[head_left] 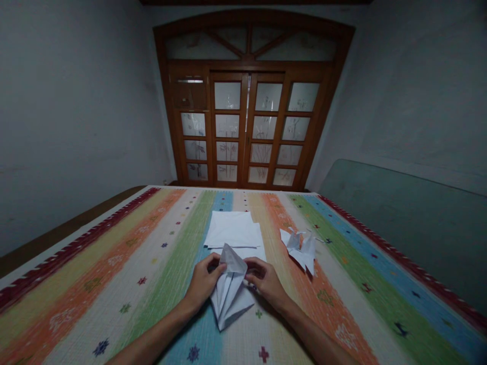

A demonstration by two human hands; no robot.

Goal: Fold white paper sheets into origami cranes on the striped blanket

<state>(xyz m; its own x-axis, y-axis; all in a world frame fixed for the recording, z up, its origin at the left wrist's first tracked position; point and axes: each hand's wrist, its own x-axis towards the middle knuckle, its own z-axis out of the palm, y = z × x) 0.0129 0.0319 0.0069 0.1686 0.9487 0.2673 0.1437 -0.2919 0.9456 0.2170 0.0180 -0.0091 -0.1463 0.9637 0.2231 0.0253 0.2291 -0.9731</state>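
I log the left hand (203,284) pinching the folded white paper model (230,296) near its upper flap, and the right hand (266,283) gripping the model's right edge, fingers curled. The model sits between the hands on the striped cloth (114,263), just in front of a stack of white paper sheets (232,229). Another folded paper figure (300,252) lies to the right, apart from both hands.
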